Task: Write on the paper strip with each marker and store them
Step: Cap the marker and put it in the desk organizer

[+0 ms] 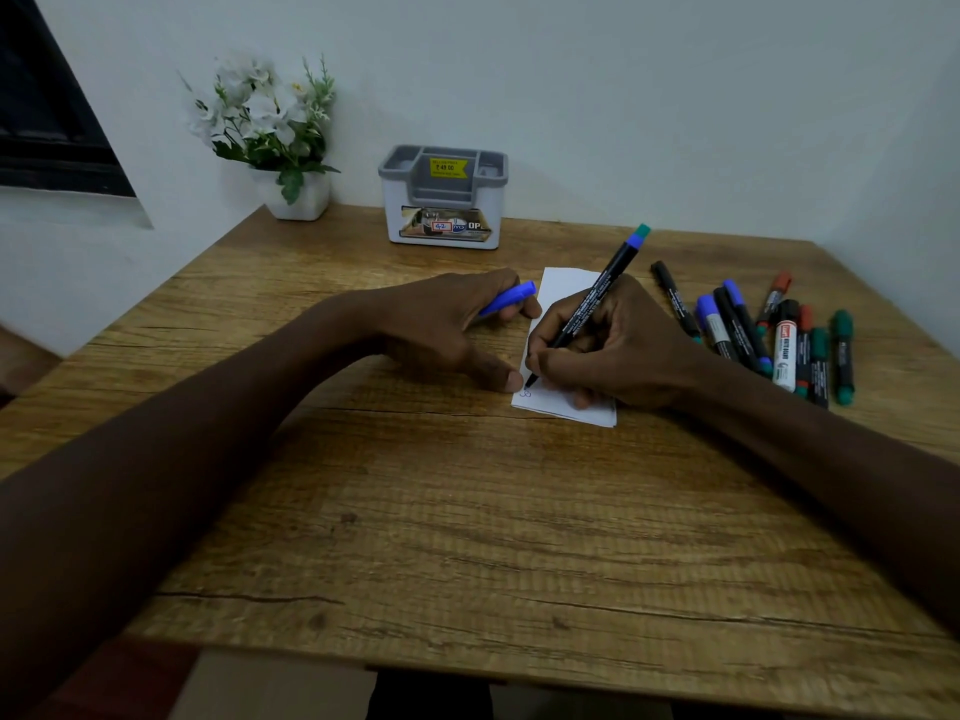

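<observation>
wooden table [467, 511] fills the view, set against a pale wall. at its far edge stand a pot of white flowers [270, 116], toward the left corner, and a grey-and-white desk organiser [444, 200] with open compartments on top and a yellow price sticker on it. left hand [447, 324] rests on the table just left of the paper strip, fingers curled around a blue cap [511, 298], thumb stretched out with its tip at the strip's left edge. right hand [613, 350] lies on the strip, thumb and fingers pinching a black marker [608, 288] low on its barrel. loose markers [769, 335], a cluster with blue, red, green and black caps, lie on the table to the right of the right hand, apart from the strip. paper strip [566, 283], white, lies near the table's centre, running away from the person. the held marker tilts up and away, blue-and-green end uppermost, tip down on the strip's near left corner. small blue ink mark [525, 393] sits beside the tip.
</observation>
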`<state>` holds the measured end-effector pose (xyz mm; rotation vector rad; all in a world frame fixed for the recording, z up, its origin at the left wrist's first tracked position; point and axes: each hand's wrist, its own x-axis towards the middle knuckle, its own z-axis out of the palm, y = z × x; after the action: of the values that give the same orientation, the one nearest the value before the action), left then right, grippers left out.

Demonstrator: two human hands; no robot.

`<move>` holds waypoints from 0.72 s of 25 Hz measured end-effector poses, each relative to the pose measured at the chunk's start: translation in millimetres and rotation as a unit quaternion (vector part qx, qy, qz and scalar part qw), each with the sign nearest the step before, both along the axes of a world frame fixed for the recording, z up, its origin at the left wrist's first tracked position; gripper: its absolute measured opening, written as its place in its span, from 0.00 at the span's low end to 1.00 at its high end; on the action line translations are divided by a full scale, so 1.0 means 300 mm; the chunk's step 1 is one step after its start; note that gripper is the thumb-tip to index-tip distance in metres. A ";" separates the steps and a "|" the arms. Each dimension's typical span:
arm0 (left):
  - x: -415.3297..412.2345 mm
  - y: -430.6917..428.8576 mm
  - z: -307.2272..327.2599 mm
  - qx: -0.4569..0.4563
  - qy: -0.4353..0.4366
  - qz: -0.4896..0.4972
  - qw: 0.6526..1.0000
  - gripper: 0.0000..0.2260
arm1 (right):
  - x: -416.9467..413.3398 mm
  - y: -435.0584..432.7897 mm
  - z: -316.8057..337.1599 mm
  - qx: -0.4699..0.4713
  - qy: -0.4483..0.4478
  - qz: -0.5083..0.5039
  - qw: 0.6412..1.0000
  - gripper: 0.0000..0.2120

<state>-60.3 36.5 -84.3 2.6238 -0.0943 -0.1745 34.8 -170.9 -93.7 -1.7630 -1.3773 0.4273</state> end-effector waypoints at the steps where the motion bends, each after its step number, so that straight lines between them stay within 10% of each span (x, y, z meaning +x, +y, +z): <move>1: 0.000 -0.001 0.000 0.003 0.000 -0.001 1.000 0.37 | 0.000 0.001 -0.001 0.001 0.001 -0.001 1.000 0.02; 18: 0.006 0.007 -0.005 -0.008 -0.006 -0.004 1.000 0.29 | 0.008 0.006 -0.001 -0.006 0.004 -0.027 1.000 0.03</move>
<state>-58.5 38.8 -85.8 2.6090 -0.1098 -0.1613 37.2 -169.2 -94.1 -1.8019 -1.3212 0.4125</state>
